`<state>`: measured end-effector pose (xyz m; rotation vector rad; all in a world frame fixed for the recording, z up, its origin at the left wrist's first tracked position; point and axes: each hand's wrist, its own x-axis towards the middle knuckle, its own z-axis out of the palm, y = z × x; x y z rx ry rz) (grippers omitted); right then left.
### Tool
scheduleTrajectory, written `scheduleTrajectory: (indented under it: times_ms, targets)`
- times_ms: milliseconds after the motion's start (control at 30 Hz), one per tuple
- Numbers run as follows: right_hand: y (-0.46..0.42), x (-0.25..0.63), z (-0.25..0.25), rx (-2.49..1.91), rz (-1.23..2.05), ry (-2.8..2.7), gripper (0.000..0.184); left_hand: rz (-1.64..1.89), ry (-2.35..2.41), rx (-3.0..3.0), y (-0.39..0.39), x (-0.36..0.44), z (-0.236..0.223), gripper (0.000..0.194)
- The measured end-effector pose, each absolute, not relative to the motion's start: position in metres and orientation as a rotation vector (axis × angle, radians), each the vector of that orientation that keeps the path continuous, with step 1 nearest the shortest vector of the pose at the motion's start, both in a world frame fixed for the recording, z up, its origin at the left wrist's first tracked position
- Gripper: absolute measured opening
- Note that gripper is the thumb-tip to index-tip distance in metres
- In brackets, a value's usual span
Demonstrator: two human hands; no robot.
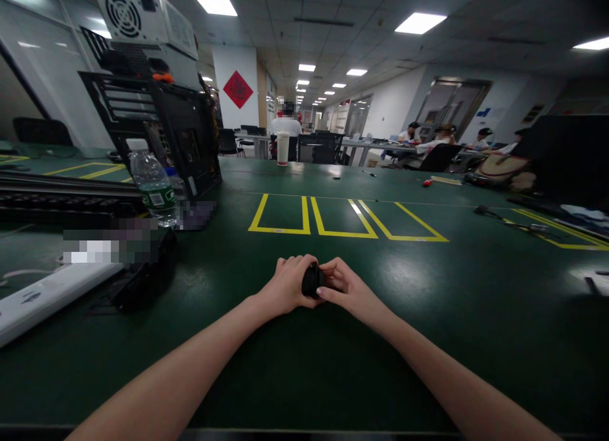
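Observation:
Both my hands meet at the middle of the green table [428,339]. My left hand [288,287] curls around a small black object [312,280], fingers closed over its top. From the other side my right hand [343,287] grips the same object, thumb and fingers pressed against it. The object rests on or just above the table surface; its shape is mostly hidden by my fingers. Just beyond my hands, yellow rectangles [342,220] are marked on the table.
A water bottle [152,182] and a black computer frame [157,127] stand at the left, with a white power strip [52,295] nearer. A white cup [282,148] sits far back. Tools [504,217] lie at the right. People sit at distant desks.

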<state>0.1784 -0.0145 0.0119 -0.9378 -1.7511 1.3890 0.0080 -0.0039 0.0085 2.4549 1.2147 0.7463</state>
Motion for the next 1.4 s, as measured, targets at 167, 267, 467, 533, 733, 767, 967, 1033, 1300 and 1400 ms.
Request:
scheduleTrajectory:
  times_ms: [167,267,467,533,733,767,967,1033,1300,1400]
  targets:
    - [-0.012,0.176,0.010,-0.989,1.323,-1.732,0.018,0.788,1.209,2.467,-0.002,0.008,0.005,0.054]
    - [-0.012,0.176,0.010,-1.052,1.289,-1.744,0.023,0.783,1.205,2.461,-0.001,0.008,0.005,0.055]
    - [-0.017,0.177,0.014,-0.985,1.378,-1.761,0.025,0.782,1.190,2.462,-0.003,0.008,0.007,0.051]
    - [-0.017,0.177,0.014,-0.957,1.384,-1.743,0.026,0.789,1.188,2.466,-0.003,0.008,0.007,0.051]
    - [-0.012,0.175,0.008,-0.978,1.330,-1.725,0.019,0.791,1.226,2.485,-0.001,0.009,0.004,0.056]
    - [-0.011,0.175,0.007,-0.983,1.322,-1.724,0.020,0.797,1.231,2.486,-0.001,0.010,0.003,0.056]
    - [-0.012,0.178,0.010,-1.074,1.324,-1.770,0.024,0.800,1.202,2.468,0.000,0.009,0.002,0.055]
    - [-0.015,0.179,0.014,-1.024,1.362,-1.784,0.022,0.796,1.205,2.467,0.000,0.008,0.003,0.054]
    - [-0.019,0.177,0.018,-0.974,1.364,-1.754,0.020,0.782,1.217,2.469,-0.002,0.009,0.005,0.055]
    - [-0.016,0.176,0.014,-1.025,1.314,-1.751,0.022,0.777,1.207,2.467,-0.002,0.008,0.005,0.056]
